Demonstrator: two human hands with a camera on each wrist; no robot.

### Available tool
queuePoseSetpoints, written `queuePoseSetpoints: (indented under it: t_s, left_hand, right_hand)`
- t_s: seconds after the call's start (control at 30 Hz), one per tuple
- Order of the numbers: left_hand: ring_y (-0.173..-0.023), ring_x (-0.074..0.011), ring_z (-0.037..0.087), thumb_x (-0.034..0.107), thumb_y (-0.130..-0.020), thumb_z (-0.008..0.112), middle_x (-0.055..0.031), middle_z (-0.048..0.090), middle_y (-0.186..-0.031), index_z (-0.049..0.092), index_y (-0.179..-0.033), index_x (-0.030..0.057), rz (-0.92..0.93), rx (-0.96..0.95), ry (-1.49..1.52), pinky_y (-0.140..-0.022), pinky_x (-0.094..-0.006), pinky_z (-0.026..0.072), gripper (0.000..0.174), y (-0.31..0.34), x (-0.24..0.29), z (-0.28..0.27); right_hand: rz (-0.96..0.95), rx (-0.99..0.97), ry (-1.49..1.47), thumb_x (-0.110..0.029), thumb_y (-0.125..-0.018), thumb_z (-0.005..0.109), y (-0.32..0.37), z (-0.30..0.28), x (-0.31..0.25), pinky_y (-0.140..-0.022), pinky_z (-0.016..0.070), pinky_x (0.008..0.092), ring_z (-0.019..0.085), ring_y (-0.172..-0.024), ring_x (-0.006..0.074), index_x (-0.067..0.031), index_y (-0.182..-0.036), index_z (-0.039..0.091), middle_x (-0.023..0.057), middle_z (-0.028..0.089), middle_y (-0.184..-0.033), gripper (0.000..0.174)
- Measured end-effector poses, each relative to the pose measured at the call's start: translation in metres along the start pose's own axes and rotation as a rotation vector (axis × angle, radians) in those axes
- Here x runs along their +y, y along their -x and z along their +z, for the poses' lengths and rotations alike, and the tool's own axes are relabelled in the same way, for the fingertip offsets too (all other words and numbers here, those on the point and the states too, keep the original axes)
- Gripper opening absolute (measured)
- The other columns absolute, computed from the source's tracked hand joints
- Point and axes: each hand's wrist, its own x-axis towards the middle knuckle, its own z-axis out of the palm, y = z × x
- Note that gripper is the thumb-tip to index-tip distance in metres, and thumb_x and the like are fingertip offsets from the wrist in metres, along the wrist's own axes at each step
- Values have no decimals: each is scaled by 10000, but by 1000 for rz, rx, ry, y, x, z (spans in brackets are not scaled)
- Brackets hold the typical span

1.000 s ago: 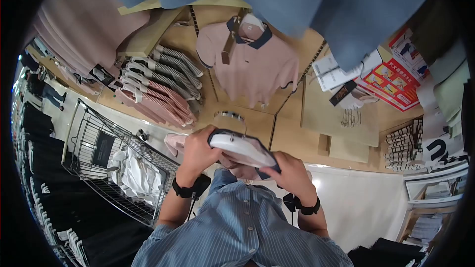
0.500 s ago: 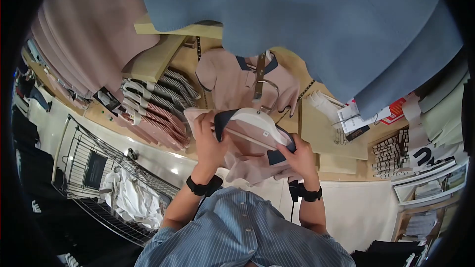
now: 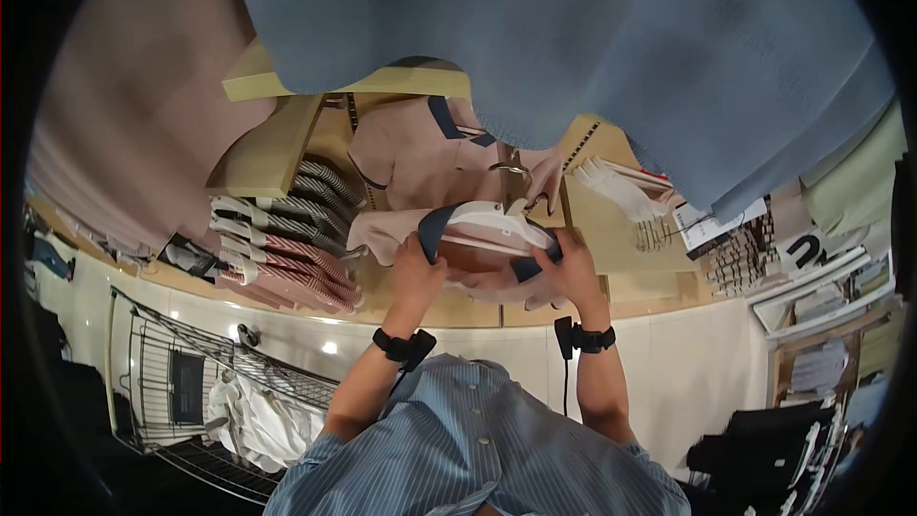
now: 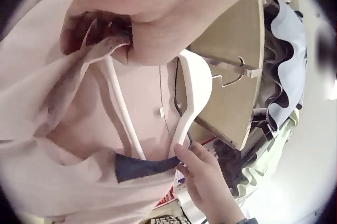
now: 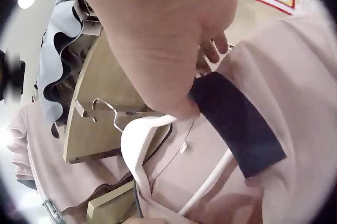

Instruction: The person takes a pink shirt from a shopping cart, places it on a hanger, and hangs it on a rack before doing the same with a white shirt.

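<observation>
Both hands hold a pink polo shirt (image 3: pixel 382 232) with a navy collar (image 5: pixel 237 124), which hangs on a white hanger (image 4: pixel 197 87). The left hand (image 3: pixel 417 272) grips the collar on the left side, fingers curled over its edge. On the opposite side the right hand (image 3: pixel 573 272) pinches the collar close to the hanger's shoulder, thumb toward the inside. The collar is spread, showing the hanger's crossbar and a small white label inside. The hanger's metal hook (image 5: pixel 108 109) overlaps the display arm (image 4: pixel 231 67) in the left wrist view.
Behind hangs another pink polo (image 3: pixel 411 153). Blue garments (image 3: pixel 573 38) hang overhead, pink ones (image 3: pixel 124 76) at upper left. Striped shirts (image 3: pixel 325 201) hang left on the wooden display. A wire cart (image 3: pixel 153 354) with white fabric stands lower left; a shelf unit (image 3: pixel 812 306) at right.
Both hands have moved the polo shirt and hanger forward and up toward the display arm. The hanger, seen nearly edge-on at first, now shows the spread collar. The view has shifted closer to the display.
</observation>
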Motion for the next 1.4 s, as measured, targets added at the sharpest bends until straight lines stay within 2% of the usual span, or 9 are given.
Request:
queuePoseSetpoints:
  t_s: [0.07,0.17,0.3,0.4,0.7,0.93,1.03,1.23,1.4]
  left_hand:
    - [-906,-465,599,150,-773,607,-294,615,-963,510,-1032,-24,-37,36,102,-765,-509,476,327,-2,-3,12]
    - [-926,-487,592,158,-809,582,-305,622,-967,493,-1095,-10,-80,49,151,-771,-522,474,345,-5,-8,22]
    - [-898,-493,585,105,-777,575,-309,590,-1014,422,-1123,-52,-127,5,120,-755,-538,471,410,-1,-4,19]
    - [-901,-492,583,99,-786,586,-319,585,-1010,422,-1115,-49,-134,5,101,-748,-535,474,396,3,-9,26]
    - [-886,-455,601,63,-800,600,-272,596,-971,403,-1223,-24,-93,-28,-29,-769,-480,495,475,26,-47,66]
    - [-1257,-335,380,332,-715,795,-206,493,-1214,432,-1289,7,151,-408,385,-1040,-404,333,753,34,-57,25]
    - [-1059,-323,542,242,-733,762,-177,611,-1054,614,-1065,58,282,-246,300,-922,-397,427,407,34,-59,39]
    - [-869,-175,629,169,-797,702,-87,668,-984,626,-1043,-29,-400,-373,608,-760,-308,498,324,41,-82,76]
    - [-857,-140,611,160,-834,678,-61,654,-977,632,-1057,-12,-285,-445,975,-746,-282,484,285,49,-86,82]
  right_hand:
    - [28,99,91,-147,-775,702,5,2,-10,-912,414,456,509,-1064,376,-5,-1075,591,180,597,-1060,350]
    - [34,400,217,-125,-772,699,15,12,-34,-937,389,480,493,-1088,375,17,-1105,568,180,585,-1083,385]
    - [314,571,-149,-65,-849,661,78,57,-24,-783,482,340,595,-873,226,23,-1035,544,132,599,-963,236]
    - [453,338,-399,-134,-845,718,98,100,-26,-594,474,257,563,-631,150,10,-996,535,84,587,-840,278]
    - [612,231,-316,-293,-807,741,75,163,4,-681,501,356,633,-782,293,29,-1046,596,155,651,-879,427]
    - [764,75,-841,-179,-913,642,88,146,8,-648,536,271,644,-778,125,40,-990,650,59,681,-907,231]
    - [785,33,-819,-183,-906,652,97,148,4,-659,557,290,650,-769,143,57,-966,660,74,681,-907,248]
    - [795,12,-902,-188,-901,661,102,140,-10,-679,557,300,651,-782,166,53,-993,653,78,673,-910,258]
    - [827,145,-950,-167,-898,660,100,141,-20,-665,564,297,665,-791,171,65,-1001,646,80,676,-908,254]
